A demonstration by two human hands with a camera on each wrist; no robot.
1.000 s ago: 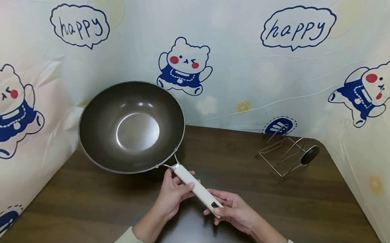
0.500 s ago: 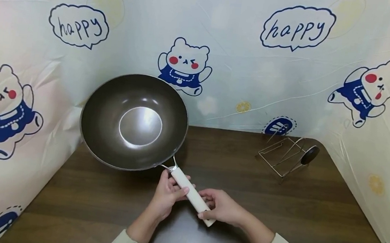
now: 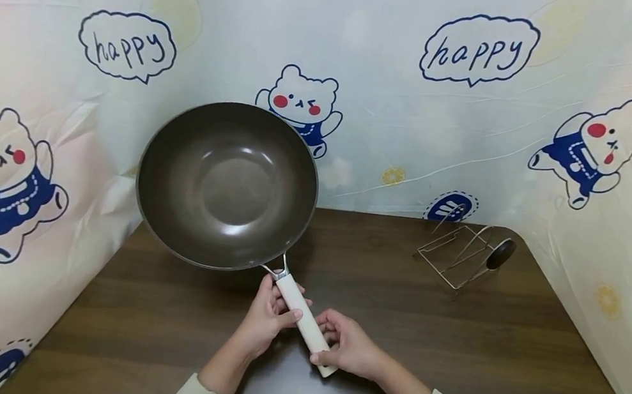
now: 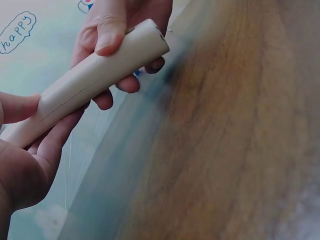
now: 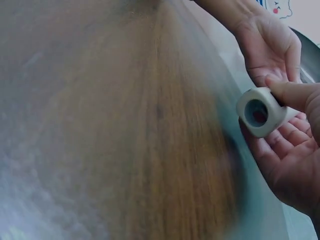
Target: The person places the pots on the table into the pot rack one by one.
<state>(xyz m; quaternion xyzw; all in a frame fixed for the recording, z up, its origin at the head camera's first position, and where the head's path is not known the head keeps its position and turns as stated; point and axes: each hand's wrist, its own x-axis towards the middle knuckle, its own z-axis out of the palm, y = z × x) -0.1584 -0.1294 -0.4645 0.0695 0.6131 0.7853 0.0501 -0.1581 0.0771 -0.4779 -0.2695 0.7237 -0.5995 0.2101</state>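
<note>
A large wok [image 3: 231, 181] with a dark brown inside is held up at the left, tilted so that its inside faces me. Its cream handle [image 3: 308, 328] slants down towards the front. My left hand [image 3: 261, 323] grips this handle close to the pan, thumb on top and fingers underneath. Nearer the free end, my right hand [image 3: 351, 348] holds it between thumb and fingers. Both hands also show round the handle [image 4: 95, 75] in the left wrist view. The right wrist view looks at the handle's hollow end [image 5: 274, 107].
A wire rack [image 3: 454, 256] with a dark round disc [image 3: 501, 254] stands at the back right of the brown wooden table [image 3: 450, 352]. Behind the table and at its sides hangs a pale printed curtain [image 3: 371, 113].
The wok has risen, moved slightly right and tilted further towards me. The handle's free end has swung left and nearer, with my right hand moving along. My left hand has shifted slightly left.
</note>
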